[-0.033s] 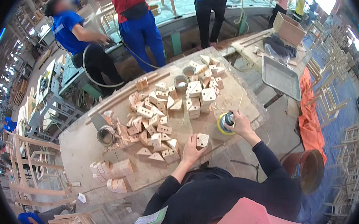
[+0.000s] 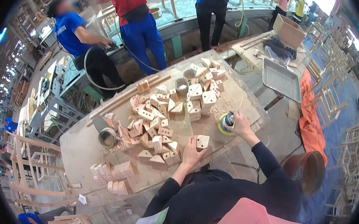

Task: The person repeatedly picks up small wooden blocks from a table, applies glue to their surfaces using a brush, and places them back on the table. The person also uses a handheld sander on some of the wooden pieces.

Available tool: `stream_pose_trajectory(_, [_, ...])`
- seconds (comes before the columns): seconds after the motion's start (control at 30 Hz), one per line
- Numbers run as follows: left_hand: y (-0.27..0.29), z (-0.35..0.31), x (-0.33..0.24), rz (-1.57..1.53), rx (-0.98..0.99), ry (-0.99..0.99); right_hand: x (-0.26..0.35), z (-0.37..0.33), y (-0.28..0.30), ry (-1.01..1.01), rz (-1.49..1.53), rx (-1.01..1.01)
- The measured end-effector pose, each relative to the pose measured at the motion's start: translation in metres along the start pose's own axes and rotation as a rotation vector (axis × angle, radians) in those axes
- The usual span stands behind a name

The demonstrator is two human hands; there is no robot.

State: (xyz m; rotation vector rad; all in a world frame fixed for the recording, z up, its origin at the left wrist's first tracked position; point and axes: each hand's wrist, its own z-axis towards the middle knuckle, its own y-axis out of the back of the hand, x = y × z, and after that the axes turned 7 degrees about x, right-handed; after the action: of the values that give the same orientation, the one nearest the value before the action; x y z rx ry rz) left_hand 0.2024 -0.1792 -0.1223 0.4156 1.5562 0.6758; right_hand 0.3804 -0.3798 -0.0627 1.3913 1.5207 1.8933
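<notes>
Near the table's front edge, my left hand (image 2: 190, 152) is closed round a pale wooden block (image 2: 203, 141) with dark holes in its face and a diagonal line across its top. To its right, my right hand (image 2: 242, 124) is wrapped over a round tool with a dark top and a yellow rim (image 2: 224, 125), which rests on the table. The tool's exact kind cannot be made out. A thin pale stick (image 2: 241, 102) juts up beside the right fingers; whether they grip it is unclear. Beyond my left hand lies a heap of drilled wedge-shaped wooden blocks (image 2: 147, 114).
Stacked blocks (image 2: 195, 92) and cups (image 2: 181, 85) stand farther back on the worktable (image 2: 79, 149). A tin (image 2: 106, 138) stands at left, near rows of blocks (image 2: 123, 170). At right are a grey tray (image 2: 281, 80) and a rusty drum (image 2: 310, 171). Several people work beyond the table.
The whole view has shifted slightly. Both hands keep their grips, with the block and the yellow-rimmed tool in nearly the same places. The far-left worker's arm has moved a little.
</notes>
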Motion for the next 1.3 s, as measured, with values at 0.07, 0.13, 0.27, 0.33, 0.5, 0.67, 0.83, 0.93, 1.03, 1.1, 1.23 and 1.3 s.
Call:
stream_pose_trajectory(0.07, [0.008, 0.01, -0.003, 0.016, -0.094, -0.069, -0.005, 0.016, -0.009, -0.104, -0.047, -0.005])
stream_pose_trajectory(0.13, [0.02, 0.01, -0.009, -0.086, -0.082, -0.001, -0.007, 0.019, -0.019, -0.038, -0.036, -0.098])
stream_pose_trajectory(0.27, [0.042, 0.002, -0.018, -0.274, -0.056, 0.053, -0.004, 0.021, -0.028, -0.052, -0.041, -0.085])
stream_pose_trajectory(0.33, [0.05, -0.006, -0.022, -0.376, -0.084, 0.054, 0.0, 0.017, -0.033, -0.047, -0.031, -0.105])
stream_pose_trajectory(0.5, [0.057, -0.018, -0.016, -0.611, -0.134, 0.062, 0.018, 0.003, -0.035, 0.186, -0.079, -0.319])
stream_pose_trajectory(0.67, [0.067, -0.025, -0.022, -0.785, -0.01, 0.05, 0.078, -0.017, -0.017, 0.098, 0.834, -0.179])
stream_pose_trajectory(0.83, [0.084, -0.018, -0.047, -0.706, 0.109, -0.049, 0.126, -0.033, -0.002, 0.294, 0.869, 0.231])
stream_pose_trajectory(0.93, [0.094, -0.018, -0.062, -0.961, 0.045, -0.056, 0.143, -0.031, -0.009, 0.191, 1.111, 0.335])
stream_pose_trajectory(1.03, [0.095, -0.021, -0.063, -1.01, -0.116, -0.07, 0.153, -0.032, -0.012, 0.14, 1.225, 0.229])
stream_pose_trajectory(1.1, [0.098, -0.023, -0.066, -1.038, -0.135, -0.019, 0.159, -0.034, -0.017, 0.137, 1.308, 0.157])
stream_pose_trajectory(1.23, [0.102, -0.027, -0.057, -1.12, -0.154, -0.009, 0.174, -0.041, -0.018, 0.11, 1.442, 0.089])
stream_pose_trajectory(1.3, [0.104, -0.03, -0.055, -1.178, -0.151, 0.001, 0.181, -0.043, -0.018, 0.138, 1.483, 0.019])
